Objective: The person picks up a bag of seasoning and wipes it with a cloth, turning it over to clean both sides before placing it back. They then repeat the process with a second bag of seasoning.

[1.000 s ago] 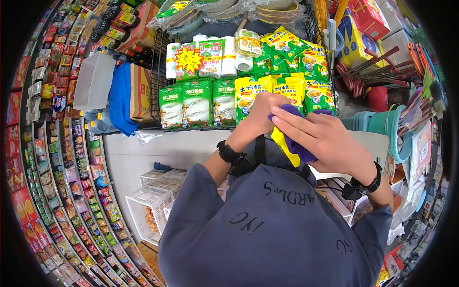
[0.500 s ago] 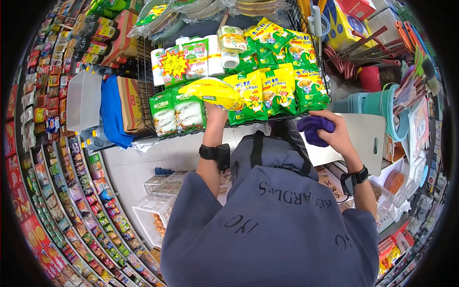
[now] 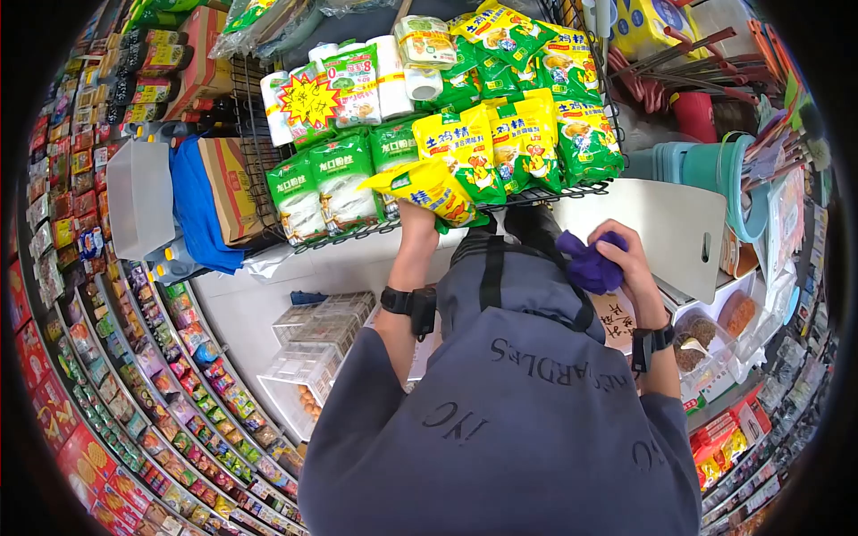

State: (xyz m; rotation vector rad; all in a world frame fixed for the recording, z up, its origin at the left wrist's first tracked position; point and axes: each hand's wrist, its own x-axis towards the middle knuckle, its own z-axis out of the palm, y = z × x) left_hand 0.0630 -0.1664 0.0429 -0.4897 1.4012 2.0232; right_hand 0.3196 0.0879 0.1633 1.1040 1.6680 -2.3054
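My left hand (image 3: 416,217) holds a yellow-and-green packet (image 3: 427,188) up at the front rim of a black wire basket (image 3: 366,230). That basket is packed with matching yellow-and-green packets (image 3: 518,143) and green noodle bags (image 3: 338,183). My right hand (image 3: 626,259) is bunched around a purple cloth (image 3: 585,262), held near my chest in front of a white board (image 3: 675,228). Both wrists wear black bands. My grey sweatshirt fills the lower part of the view.
White paper rolls (image 3: 389,67) sit at the back of the basket. A cardboard box (image 3: 228,188), blue cloth (image 3: 192,210) and grey bin (image 3: 138,196) stand left of it. Snack shelves (image 3: 134,375) curve along the left. Teal buckets (image 3: 715,170) stand right, egg crates (image 3: 304,375) below.
My hands have parted: the left one carried the yellow packet up to the basket rim, and the right one kept the purple cloth and dropped back toward my chest.
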